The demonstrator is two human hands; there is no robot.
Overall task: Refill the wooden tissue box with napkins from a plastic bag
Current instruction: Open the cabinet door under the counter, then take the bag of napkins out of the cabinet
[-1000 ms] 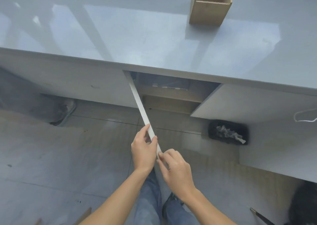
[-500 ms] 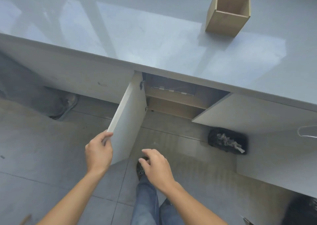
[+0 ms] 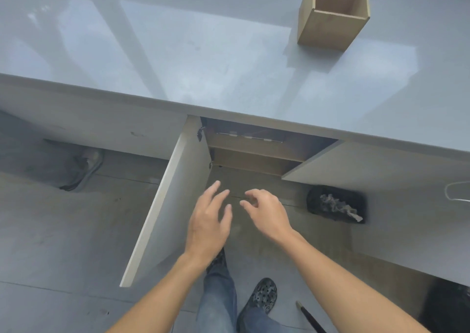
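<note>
The wooden tissue box (image 3: 333,15) stands upright and open-topped on the grey counter (image 3: 178,53) at the far right; nothing shows inside it. Below the counter edge a cabinet stands open, its left door (image 3: 175,200) swung wide toward me and its right door (image 3: 356,165) open too. My left hand (image 3: 208,220) and my right hand (image 3: 267,213) hover side by side in front of the opening, fingers spread, holding nothing. Wooden shelves (image 3: 251,154) show inside the cabinet. No plastic bag or napkins are clearly visible.
A black bin (image 3: 335,204) with crumpled paper sits on the floor to the right of my hands. Another person's shoe (image 3: 84,167) rests on the floor at the left. My own shoe (image 3: 262,297) and jeans are below. A white wire hook (image 3: 457,193) hangs at the right edge.
The left cabinet door swung from nearly edge-on to wide open. My left hand let go of its edge, and both hands moved in front of the opening.
</note>
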